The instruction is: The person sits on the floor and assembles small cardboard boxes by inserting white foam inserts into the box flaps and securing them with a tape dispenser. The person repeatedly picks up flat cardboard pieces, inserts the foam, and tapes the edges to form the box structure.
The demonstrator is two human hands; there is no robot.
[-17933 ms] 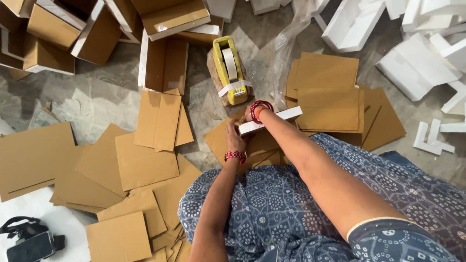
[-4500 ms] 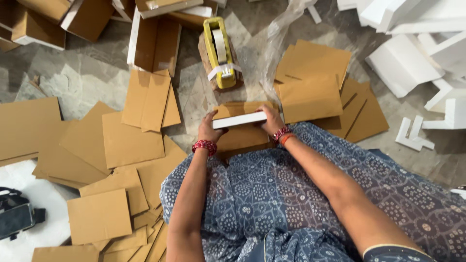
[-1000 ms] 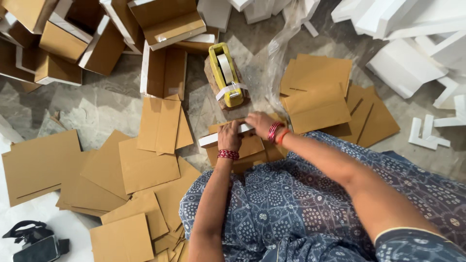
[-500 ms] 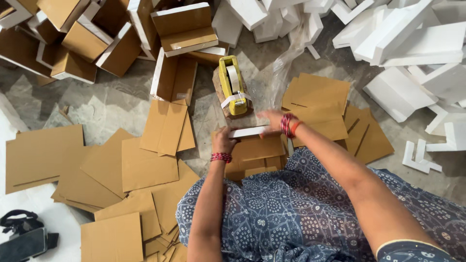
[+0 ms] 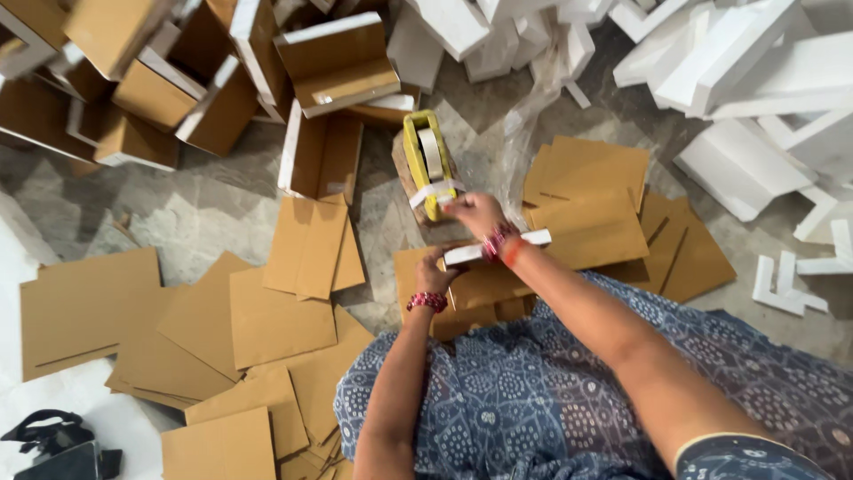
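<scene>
Taping looks to be the step in hand: the right hand (image 5: 475, 213) reaches far to the yellow tape dispenser (image 5: 426, 164), fingers on its tape end, though how tightly they pinch I cannot tell. The left hand (image 5: 434, 274) grips the near-left end of the white-edged box (image 5: 462, 286), just near of the dispenser. Judging by this, the next move calls for a firm hold on the box while tape is drawn toward it.

Grey stone floor (image 5: 204, 209): flat cardboard sheets (image 5: 280, 320), folded boxes (image 5: 342, 62), white foam blocks (image 5: 746, 169).
</scene>
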